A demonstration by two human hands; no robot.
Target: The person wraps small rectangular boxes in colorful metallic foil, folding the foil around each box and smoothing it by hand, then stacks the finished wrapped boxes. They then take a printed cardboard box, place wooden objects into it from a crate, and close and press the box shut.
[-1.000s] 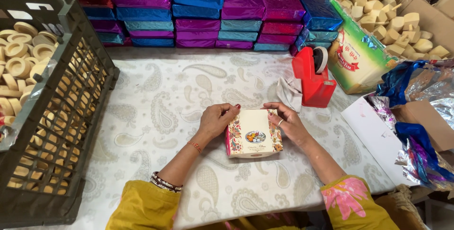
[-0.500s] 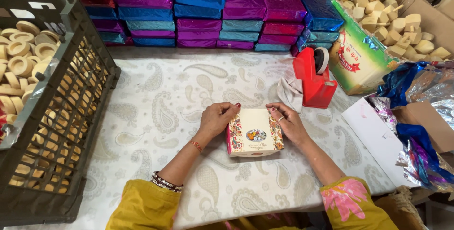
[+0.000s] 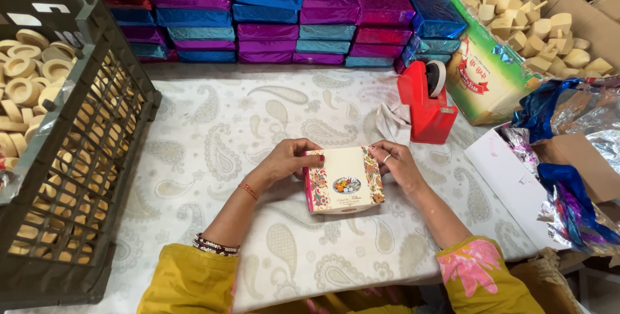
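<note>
Centrally, at mid-frame, a cream carton with floral side bands (image 3: 343,180) sits on the paisley table cover (image 3: 219,126). Left hand (image 3: 289,160) grips its left edge, fingers curled over; right hand (image 3: 395,164) clasps the right edge. Red tape dispenser (image 3: 427,102) stands just above right. Black crate (image 3: 71,152) of pale discs occupies the left side.

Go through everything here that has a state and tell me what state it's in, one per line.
Small printed box: closed, flat on the table, gripped on both sides.
Left hand: on the box's left edge.
Right hand: on its right edge.
Black crate: full of round pieces.
Cardboard carton: open, heaped with blocks.
Red tape dispenser: upright.
Foil-wrapped boxes: stacked.
</note>
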